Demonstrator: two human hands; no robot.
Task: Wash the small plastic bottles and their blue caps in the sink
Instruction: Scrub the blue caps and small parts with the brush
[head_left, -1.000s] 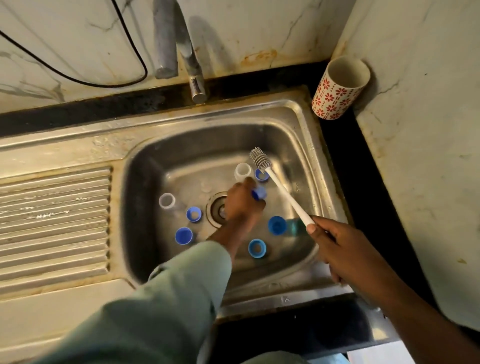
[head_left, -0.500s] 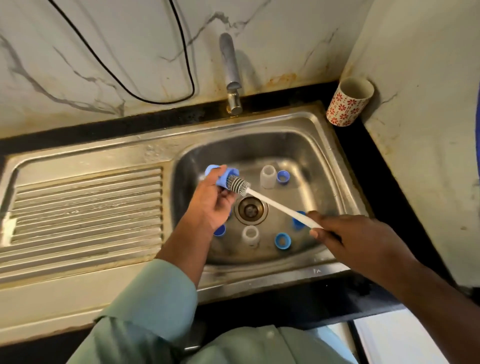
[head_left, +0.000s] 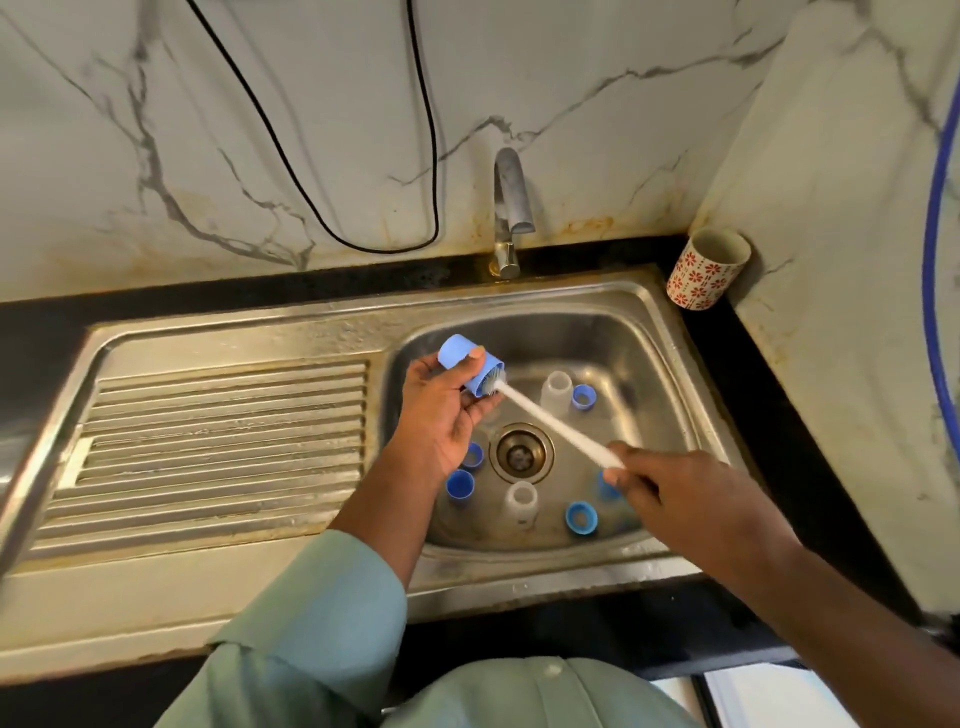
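Fig.: Centre frame, above the stainless steel sink basin (head_left: 670, 374), left hand (head_left: 441, 415) pinches a light-blue round plastic cap (head_left: 467, 364). Right hand (head_left: 691, 499) grips the white bottle brush w/ bristled head (head_left: 550, 421), bristles inside the cap. Best practice, prob.: twist brush, rotate cap, keep firm pinch. Other caps & bottles lie in basin.

- A home kitchen is showing here: a steel sink (head_left: 519, 312) with ribbed drainboard (head_left: 223, 431) is sitting in a dark surface (head_left: 753, 374).
- A tap (head_left: 511, 208) is standing before marble wall (head_left: 260, 130); a flowered cup (head_left: 706, 270) is sitting in the corner.
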